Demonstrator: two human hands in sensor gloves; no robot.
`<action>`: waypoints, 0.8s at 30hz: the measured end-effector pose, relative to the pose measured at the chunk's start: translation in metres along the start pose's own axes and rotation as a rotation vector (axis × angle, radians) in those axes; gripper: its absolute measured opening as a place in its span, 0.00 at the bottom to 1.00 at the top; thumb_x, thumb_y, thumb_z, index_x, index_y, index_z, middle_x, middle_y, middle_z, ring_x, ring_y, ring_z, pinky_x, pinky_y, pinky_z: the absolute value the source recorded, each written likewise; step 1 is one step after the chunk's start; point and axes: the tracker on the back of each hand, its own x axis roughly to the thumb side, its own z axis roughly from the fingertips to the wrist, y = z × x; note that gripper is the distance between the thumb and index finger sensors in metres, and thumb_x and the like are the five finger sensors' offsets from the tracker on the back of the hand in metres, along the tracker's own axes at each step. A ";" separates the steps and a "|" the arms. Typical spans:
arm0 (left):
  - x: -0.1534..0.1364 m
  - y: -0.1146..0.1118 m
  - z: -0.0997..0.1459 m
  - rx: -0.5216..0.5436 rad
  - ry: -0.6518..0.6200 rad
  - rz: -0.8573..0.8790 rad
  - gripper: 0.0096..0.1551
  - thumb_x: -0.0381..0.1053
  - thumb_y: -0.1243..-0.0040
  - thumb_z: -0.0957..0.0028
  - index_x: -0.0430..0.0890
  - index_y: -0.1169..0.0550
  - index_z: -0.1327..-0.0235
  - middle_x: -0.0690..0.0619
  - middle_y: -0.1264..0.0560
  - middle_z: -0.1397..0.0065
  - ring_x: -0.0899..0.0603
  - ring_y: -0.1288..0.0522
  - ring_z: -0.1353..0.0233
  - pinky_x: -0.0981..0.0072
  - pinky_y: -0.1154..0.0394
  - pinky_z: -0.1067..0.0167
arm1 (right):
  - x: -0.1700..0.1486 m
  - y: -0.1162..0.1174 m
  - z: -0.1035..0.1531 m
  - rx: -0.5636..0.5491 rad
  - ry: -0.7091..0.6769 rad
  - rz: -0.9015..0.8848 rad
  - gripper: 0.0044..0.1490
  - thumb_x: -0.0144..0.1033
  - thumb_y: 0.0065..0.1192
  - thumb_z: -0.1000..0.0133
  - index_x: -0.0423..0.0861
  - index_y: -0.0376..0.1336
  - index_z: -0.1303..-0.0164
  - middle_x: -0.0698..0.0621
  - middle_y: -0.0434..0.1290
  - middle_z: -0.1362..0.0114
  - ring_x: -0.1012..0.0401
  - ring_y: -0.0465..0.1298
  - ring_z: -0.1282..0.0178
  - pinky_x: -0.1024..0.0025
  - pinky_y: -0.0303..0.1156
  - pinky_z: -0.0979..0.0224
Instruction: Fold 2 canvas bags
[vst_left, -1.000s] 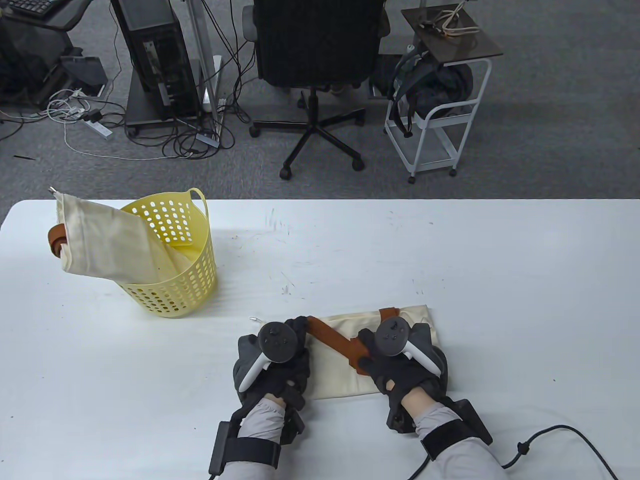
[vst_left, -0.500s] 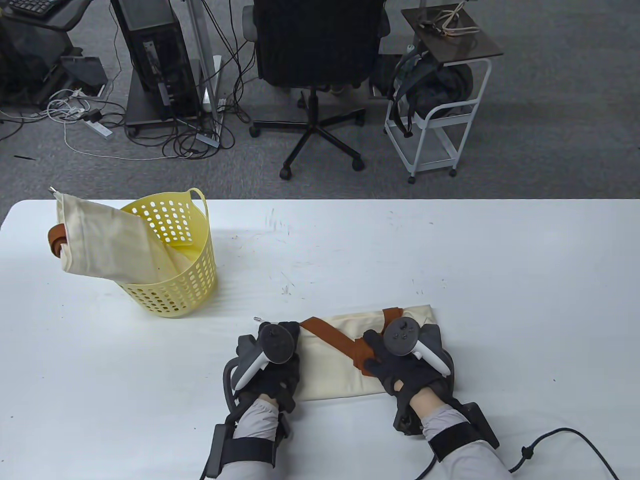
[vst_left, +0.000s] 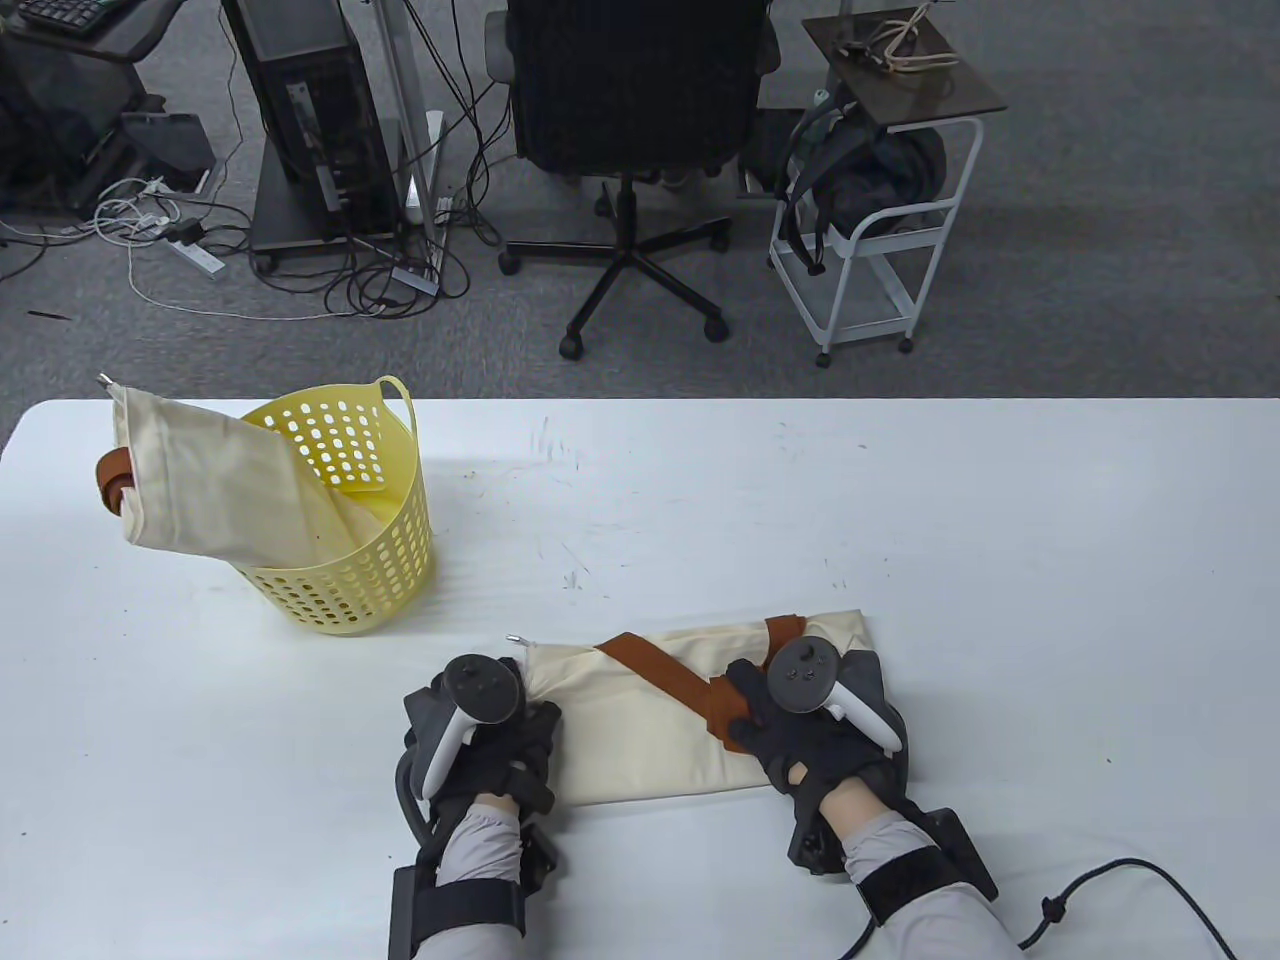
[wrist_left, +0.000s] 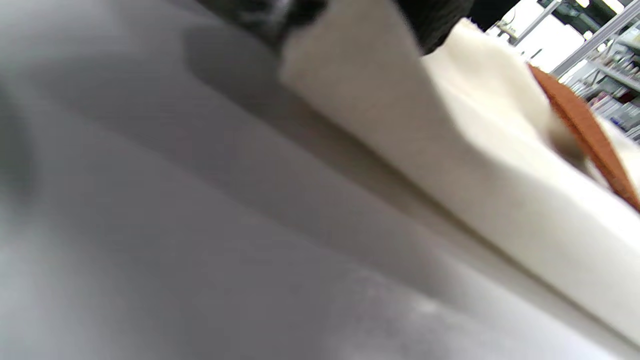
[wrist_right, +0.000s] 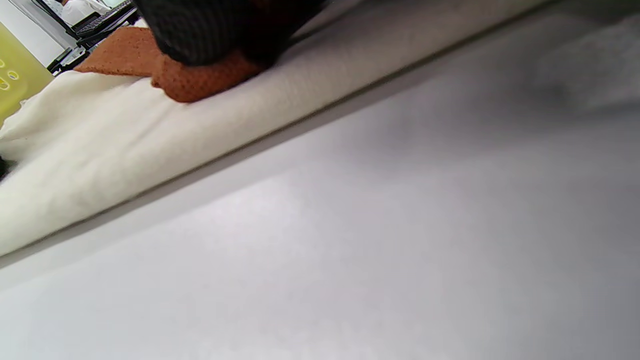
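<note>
- A yellow perforated plastic basket (vst_left: 345, 520) stands on the white table (vst_left: 900, 500), and a cream canvas bag with a brown strap (vst_left: 210, 490) sits partly inside it, its upper part spilling over the basket's left rim.
- Well to the right of the basket and nearer the table's front edge lies a second cream canvas bag, folded into a flat band (vst_left: 640, 720), with a brown leather strap (vst_left: 670, 680) running slantwise across its top.
- The left hand (vst_left: 485, 735) is at the folded bag's left end, on the side toward the basket; its gloved fingers (wrist_left: 430, 20) touch the cloth edge there, which stands a little off the table in the left wrist view. Whether they pinch the cloth or only rest on it I cannot tell.
- The right hand (vst_left: 815, 720) lies on the folded bag's far end from the basket, its fingers (wrist_right: 210, 30) pressing the brown strap down onto the cloth.
</note>
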 end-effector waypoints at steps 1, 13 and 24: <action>0.002 0.002 0.001 -0.012 -0.008 0.042 0.37 0.53 0.49 0.31 0.46 0.46 0.13 0.43 0.64 0.13 0.36 0.75 0.21 0.23 0.72 0.37 | 0.000 0.000 0.000 0.001 0.000 -0.001 0.42 0.52 0.50 0.41 0.63 0.38 0.20 0.49 0.28 0.18 0.47 0.30 0.19 0.42 0.30 0.21; 0.013 0.026 0.014 -0.061 -0.237 0.409 0.41 0.46 0.37 0.34 0.40 0.44 0.15 0.41 0.18 0.33 0.34 0.20 0.34 0.39 0.26 0.38 | -0.006 -0.002 -0.001 0.016 0.006 -0.041 0.42 0.51 0.50 0.41 0.64 0.37 0.20 0.50 0.27 0.19 0.48 0.28 0.19 0.43 0.27 0.22; 0.039 0.027 0.024 -0.247 -0.525 0.733 0.43 0.51 0.40 0.30 0.42 0.51 0.14 0.45 0.21 0.30 0.37 0.23 0.30 0.40 0.29 0.32 | 0.005 0.007 0.001 0.048 -0.029 -0.003 0.42 0.51 0.47 0.41 0.65 0.35 0.20 0.51 0.25 0.19 0.49 0.26 0.20 0.44 0.25 0.22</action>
